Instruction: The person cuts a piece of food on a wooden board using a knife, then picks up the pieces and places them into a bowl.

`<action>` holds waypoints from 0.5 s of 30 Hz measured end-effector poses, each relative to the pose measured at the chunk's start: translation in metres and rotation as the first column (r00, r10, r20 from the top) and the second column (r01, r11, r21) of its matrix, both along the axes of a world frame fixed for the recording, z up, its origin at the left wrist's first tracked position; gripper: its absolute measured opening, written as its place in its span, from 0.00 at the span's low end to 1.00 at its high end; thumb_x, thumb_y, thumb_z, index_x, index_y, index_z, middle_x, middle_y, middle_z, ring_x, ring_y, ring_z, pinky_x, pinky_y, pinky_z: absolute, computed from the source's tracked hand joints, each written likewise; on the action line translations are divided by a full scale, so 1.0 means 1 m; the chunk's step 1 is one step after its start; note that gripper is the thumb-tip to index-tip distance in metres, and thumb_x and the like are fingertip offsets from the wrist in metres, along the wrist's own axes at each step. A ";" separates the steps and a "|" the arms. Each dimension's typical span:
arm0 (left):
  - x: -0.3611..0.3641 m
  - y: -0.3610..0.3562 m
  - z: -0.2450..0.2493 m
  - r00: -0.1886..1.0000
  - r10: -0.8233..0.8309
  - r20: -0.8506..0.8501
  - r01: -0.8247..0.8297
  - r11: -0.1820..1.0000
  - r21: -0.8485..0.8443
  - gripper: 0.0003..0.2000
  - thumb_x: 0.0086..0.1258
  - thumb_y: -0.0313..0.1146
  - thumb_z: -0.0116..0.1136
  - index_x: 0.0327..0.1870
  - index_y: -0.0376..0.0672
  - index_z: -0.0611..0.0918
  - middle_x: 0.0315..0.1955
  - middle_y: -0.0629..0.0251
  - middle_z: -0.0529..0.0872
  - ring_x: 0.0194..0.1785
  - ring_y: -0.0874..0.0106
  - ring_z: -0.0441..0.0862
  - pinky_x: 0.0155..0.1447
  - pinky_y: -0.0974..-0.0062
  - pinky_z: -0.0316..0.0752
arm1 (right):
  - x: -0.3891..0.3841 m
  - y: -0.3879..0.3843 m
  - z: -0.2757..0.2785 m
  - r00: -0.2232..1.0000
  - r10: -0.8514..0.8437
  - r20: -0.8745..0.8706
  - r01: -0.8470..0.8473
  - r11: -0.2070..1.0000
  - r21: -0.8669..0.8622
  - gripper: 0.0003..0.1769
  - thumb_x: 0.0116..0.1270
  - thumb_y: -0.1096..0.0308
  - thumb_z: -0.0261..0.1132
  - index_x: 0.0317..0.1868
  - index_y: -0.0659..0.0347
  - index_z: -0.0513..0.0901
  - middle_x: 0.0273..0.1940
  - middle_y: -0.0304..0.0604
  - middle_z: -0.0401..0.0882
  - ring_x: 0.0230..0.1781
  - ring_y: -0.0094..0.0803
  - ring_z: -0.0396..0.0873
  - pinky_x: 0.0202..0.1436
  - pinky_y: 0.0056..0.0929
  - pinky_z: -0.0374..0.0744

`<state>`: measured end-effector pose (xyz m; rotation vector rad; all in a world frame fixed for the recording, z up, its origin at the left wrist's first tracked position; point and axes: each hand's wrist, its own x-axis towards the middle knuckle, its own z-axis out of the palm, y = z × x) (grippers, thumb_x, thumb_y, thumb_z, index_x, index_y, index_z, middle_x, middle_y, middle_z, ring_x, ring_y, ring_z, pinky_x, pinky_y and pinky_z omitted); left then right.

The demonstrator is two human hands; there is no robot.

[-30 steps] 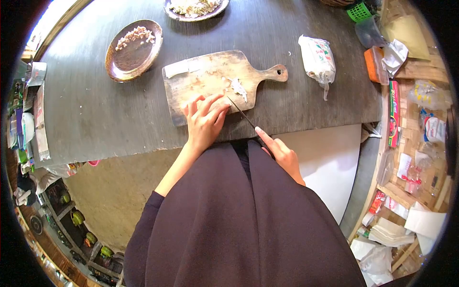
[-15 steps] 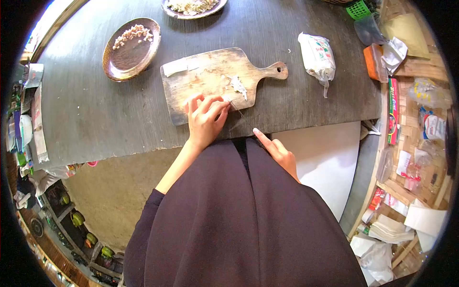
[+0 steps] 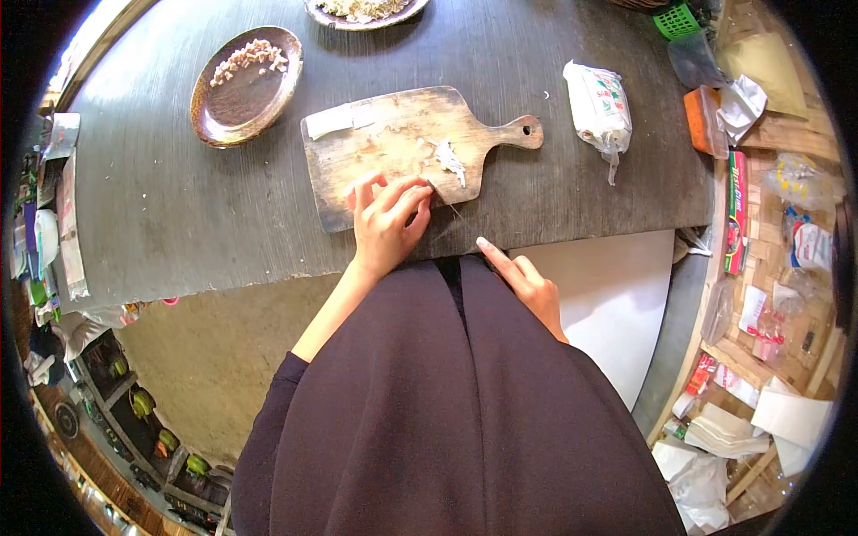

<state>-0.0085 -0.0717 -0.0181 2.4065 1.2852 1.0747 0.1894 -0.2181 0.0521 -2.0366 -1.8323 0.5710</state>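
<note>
My left hand (image 3: 384,223) rests at the near edge of the wooden cutting board (image 3: 384,143), its fingers bent and closed over something too small and hidden to make out. A thin dark blade (image 3: 454,207) shows edge-on between my hands. Behind it, my right hand (image 3: 529,290) is curled with the index finger stretched towards the blade; the handle is hidden under this hand. Thin white cut pieces (image 3: 450,161) lie in a small heap on the board's right part. A flat white slab (image 3: 331,121) lies at its far left corner.
A brown oval plate (image 3: 241,112) with small diced pieces stands at the back left of the dark table (image 3: 143,205). Another plate (image 3: 366,20) holds pale shreds. At the right are a white plastic packet (image 3: 597,105), an orange item (image 3: 702,121) and a green basket (image 3: 677,21).
The view has shifted slightly. My left fingers have moved a little over the board's near edge, and the blade still stands beside them. The cut pieces lie much as before.
</note>
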 end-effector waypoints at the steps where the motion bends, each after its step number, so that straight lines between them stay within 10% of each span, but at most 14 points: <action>1: 0.001 0.000 0.000 1.000 0.002 -0.001 -0.002 1.000 0.005 0.13 0.56 0.30 0.73 0.42 0.57 0.89 0.47 0.84 0.89 0.53 0.65 0.75 0.63 0.61 0.63 | 0.000 0.001 0.001 1.000 0.001 0.000 -0.001 1.000 -0.001 0.31 0.73 0.62 0.67 0.74 0.25 0.77 0.31 0.37 0.73 0.25 0.39 0.83 0.31 0.40 0.84; 15: 0.001 0.000 -0.006 0.999 -0.019 0.026 0.019 1.000 -0.014 0.11 0.55 0.29 0.73 0.40 0.55 0.89 0.47 0.82 0.89 0.51 0.63 0.75 0.62 0.61 0.64 | -0.006 0.017 -0.020 0.997 0.042 0.069 -0.043 0.999 0.022 0.33 0.73 0.61 0.68 0.75 0.22 0.74 0.30 0.38 0.71 0.19 0.42 0.80 0.26 0.42 0.82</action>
